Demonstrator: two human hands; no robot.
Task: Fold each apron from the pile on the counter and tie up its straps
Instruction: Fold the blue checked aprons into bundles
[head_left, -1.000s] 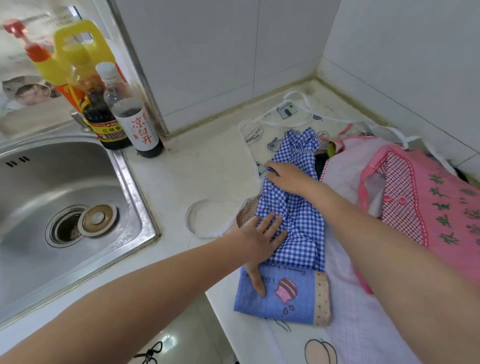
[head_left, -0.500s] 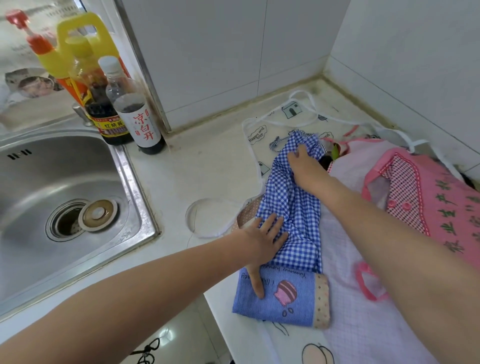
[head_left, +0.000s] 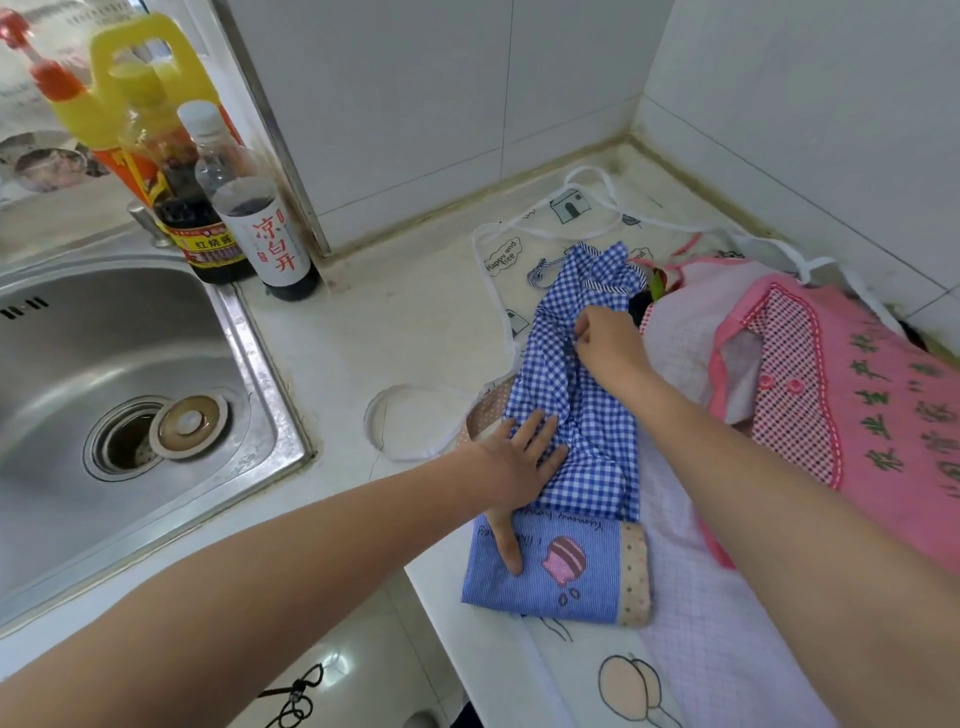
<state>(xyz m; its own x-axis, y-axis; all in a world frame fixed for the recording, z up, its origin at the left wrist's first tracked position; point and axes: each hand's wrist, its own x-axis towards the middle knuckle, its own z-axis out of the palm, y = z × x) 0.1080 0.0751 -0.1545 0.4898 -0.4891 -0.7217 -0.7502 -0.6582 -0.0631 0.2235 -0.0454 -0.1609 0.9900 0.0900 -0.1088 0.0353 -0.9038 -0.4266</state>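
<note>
The left hand (head_left: 519, 462) lies flat and open on the blue checked apron (head_left: 576, 395), with its fingers spread wide. Its thumb points toward the near side and rests on the folded blue part with a little pink picture on it. The right hand (head_left: 608, 343) is farther away, on the same apron. Its fingers are curled tight and pinch a bit of the checked cloth near the middle of the apron. The blue checked apron lies in a long bunched strip on the white bench (head_left: 405, 322), running from near to far. Its far end is crumpled, and a thin strap (head_left: 543, 273) pokes out there. It sits on top of the other aprons in the pile. Under it is a white apron (head_left: 524, 249) with small drawings and words, and its white straps (head_left: 602, 182) loop toward the far wall. On the right is a pink apron (head_left: 852, 405) with green writing and a red dotted part. A pale checked apron (head_left: 701, 613) lies below the right arm. A white strap loop (head_left: 410, 421) lies on the bench just left of the left hand. On the left is a shiny metal sink (head_left: 124, 395) with a round plug (head_left: 187, 423) beside the drain. At the far corner of the sink stand a dark bottle with a white label (head_left: 260, 223), a dark sauce bottle (head_left: 192, 218) and a big yellow jug (head_left: 150, 83).
</note>
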